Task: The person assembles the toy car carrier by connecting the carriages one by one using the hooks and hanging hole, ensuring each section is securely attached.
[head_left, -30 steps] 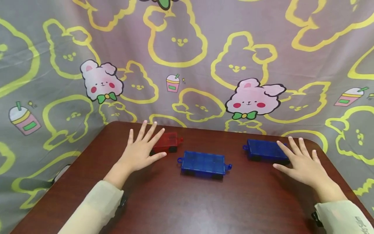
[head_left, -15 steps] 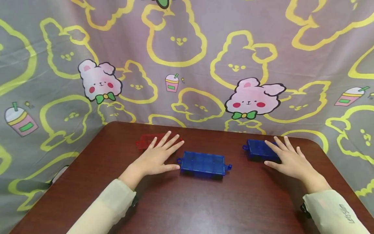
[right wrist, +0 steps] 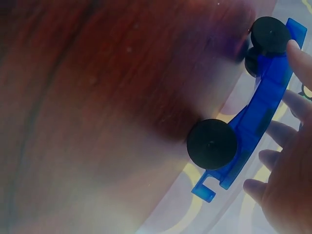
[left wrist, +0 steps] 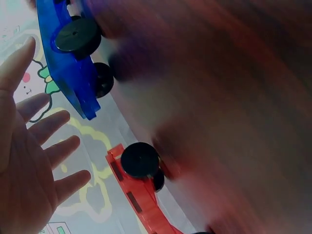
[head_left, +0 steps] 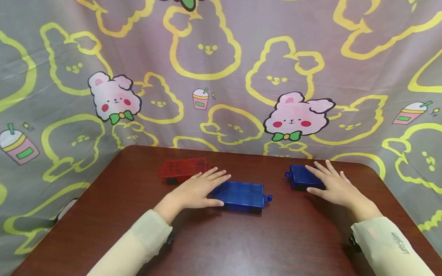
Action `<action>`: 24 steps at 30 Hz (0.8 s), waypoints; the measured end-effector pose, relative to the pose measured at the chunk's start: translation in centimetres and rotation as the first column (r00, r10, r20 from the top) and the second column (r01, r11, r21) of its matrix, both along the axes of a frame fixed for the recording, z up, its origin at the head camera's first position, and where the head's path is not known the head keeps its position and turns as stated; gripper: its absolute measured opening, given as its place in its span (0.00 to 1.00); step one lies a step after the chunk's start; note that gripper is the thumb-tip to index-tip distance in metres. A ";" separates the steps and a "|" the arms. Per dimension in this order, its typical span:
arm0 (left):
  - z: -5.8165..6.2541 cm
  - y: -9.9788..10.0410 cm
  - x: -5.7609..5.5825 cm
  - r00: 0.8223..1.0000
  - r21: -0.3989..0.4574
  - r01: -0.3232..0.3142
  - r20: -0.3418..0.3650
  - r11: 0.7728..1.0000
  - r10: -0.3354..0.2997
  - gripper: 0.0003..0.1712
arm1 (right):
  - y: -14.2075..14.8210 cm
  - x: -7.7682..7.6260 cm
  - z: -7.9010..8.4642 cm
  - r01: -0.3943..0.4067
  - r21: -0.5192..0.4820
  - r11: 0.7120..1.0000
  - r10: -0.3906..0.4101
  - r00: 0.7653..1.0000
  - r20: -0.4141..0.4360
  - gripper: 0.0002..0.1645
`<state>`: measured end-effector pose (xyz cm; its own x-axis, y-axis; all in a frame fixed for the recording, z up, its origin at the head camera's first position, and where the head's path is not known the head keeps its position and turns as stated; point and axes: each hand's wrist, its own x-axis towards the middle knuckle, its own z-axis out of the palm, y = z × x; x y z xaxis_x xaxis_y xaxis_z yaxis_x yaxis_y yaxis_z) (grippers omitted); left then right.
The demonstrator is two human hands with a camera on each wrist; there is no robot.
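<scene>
A blue translucent toy wagon (head_left: 244,194) with black wheels, a hook and a loop at its ends, stands mid-table. My left hand (head_left: 195,191), fingers spread and straight, overlaps its left end in the head view. In the left wrist view the fingers show apart from the blue wagon (left wrist: 61,58). Behind the left hand stands a red toy wagon (head_left: 183,168). On the right, my right hand (head_left: 333,188) is spread over a second blue toy wagon (head_left: 304,176), covering its right part. The right wrist view shows the fingers beside this wagon's (right wrist: 261,105) body.
The toys stand on a dark brown wooden table (head_left: 262,241) with rounded far corners. A grey curtain (head_left: 238,88) printed with cartoon rabbits and cups hangs right behind and beside it.
My left hand has moved right, from in front of the red wagon to the middle blue wagon's left end. My right hand has shifted a little left over its wagon. The wagons stay put.
</scene>
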<state>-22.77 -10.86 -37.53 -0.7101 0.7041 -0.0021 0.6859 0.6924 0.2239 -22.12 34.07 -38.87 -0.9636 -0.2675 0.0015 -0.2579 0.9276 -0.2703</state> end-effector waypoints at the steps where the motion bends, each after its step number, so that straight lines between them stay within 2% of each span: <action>1: 0.0 0.1 -0.1 1.000 0.002 0.002 0.007 1.000 -0.002 0.48 | 0.0 -0.1 0.0 -0.008 -0.007 1.000 0.008 1.000 -0.002 0.50; 9: 0.1 1.2 -0.5 0.999 -0.021 0.040 0.008 0.999 -0.040 0.46 | 0.1 -0.7 -0.2 -0.050 -0.035 0.998 0.050 0.999 -0.006 0.44; 14: 0.1 1.7 -0.4 0.999 -0.057 0.033 0.032 0.998 -0.031 0.42 | 0.3 -0.9 -0.4 -0.081 -0.061 0.995 0.081 0.997 0.000 0.42; 21: 0.2 2.1 -0.7 0.998 -0.063 0.031 0.054 0.998 -0.028 0.39 | 0.5 -1.0 -0.3 -0.137 -0.037 0.990 0.134 0.989 -0.070 0.39; 24: 0.3 2.1 -0.8 0.997 -0.050 0.030 0.076 0.998 -0.026 0.38 | 0.5 -0.9 -0.3 -0.143 -0.030 0.989 0.141 0.987 -0.075 0.39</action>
<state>-23.54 -8.77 -37.27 -0.6866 0.7213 -0.0912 0.6876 0.6849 0.2409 -23.04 34.56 -39.17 -0.9128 -0.4002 0.0816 -0.4064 0.8705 -0.2775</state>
